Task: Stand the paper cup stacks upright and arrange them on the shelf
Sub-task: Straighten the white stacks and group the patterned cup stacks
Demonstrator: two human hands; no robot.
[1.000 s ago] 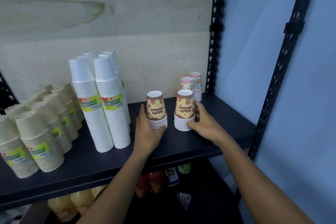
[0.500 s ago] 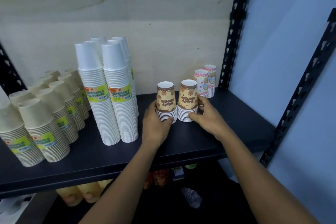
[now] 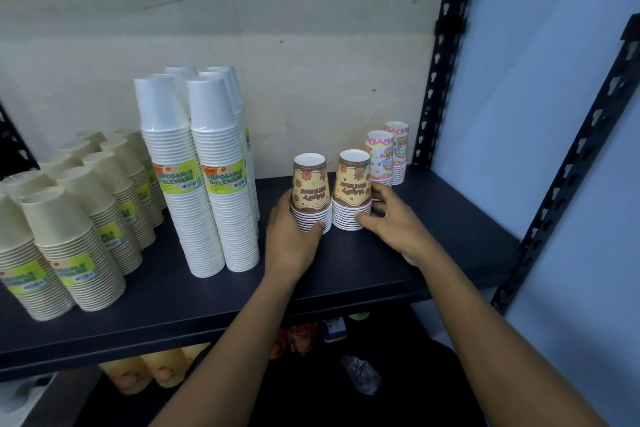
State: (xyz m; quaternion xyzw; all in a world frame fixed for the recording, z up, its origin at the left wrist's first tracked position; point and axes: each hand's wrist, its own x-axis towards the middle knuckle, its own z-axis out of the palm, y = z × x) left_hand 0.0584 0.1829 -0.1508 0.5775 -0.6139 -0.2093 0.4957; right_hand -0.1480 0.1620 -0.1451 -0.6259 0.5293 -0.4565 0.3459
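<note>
Two short stacks of printed birthday cups stand upside down, side by side, on the dark shelf [image 3: 450, 246]. My left hand [image 3: 294, 239] wraps the base of the brown stack [image 3: 310, 184]. My right hand [image 3: 388, 218] cups the base of the yellow stack [image 3: 353, 180] from the right. Both stacks are upright and touch each other. Behind them, two pink patterned stacks [image 3: 382, 156] stand near the back right upright.
Tall white cup stacks [image 3: 197, 184] with green labels stand left of my hands. Several beige cup stacks [image 3: 79, 232] fill the shelf's left end. Black slotted uprights [image 3: 440, 55] frame the right side. Bottles and packets sit on the lower shelf.
Both hands have slid the two birthday stacks together and a little further back on the shelf; the gap between them has closed.
</note>
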